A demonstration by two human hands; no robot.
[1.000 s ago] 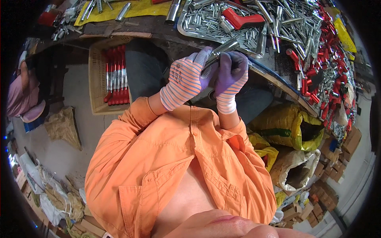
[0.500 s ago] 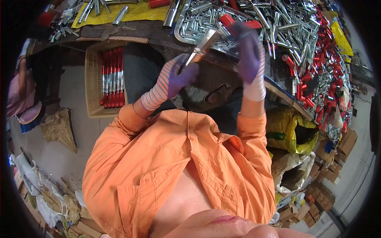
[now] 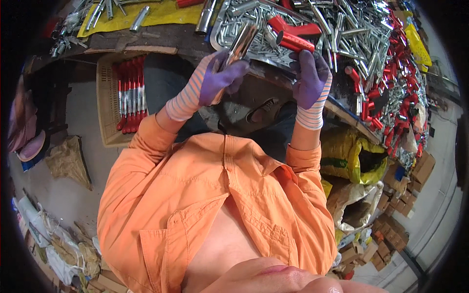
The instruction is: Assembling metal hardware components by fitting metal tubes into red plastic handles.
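Note:
My left hand (image 3: 220,78), in a purple glove with a striped cuff, is closed around a shiny chrome metal tube (image 3: 241,42) that tilts up and to the right. My right hand (image 3: 310,78), gloved the same way, pinches the near end of a short red tube (image 3: 295,42). Its dark open end points left, towards the chrome tube, and the two are apart. Just beyond the red tube, a bent red handle (image 3: 308,29) lies over the metal tray (image 3: 218,45), which is heaped with small silver pins.
Loose metal tubes (image 3: 364,39) and red parts (image 3: 376,93) cover the bench's right side. A yellow sheet (image 3: 163,14) with metal pieces lies at far left. Below it, a beige crate (image 3: 103,105) holds several red-and-chrome tools (image 3: 132,95). A yellow sack (image 3: 342,154) stands at right.
My right hand has slowed from a blur and lowered slightly; the red tube in its fingers now shows clearly. My left hand has shifted a little left, with the chrome tube standing steeper.

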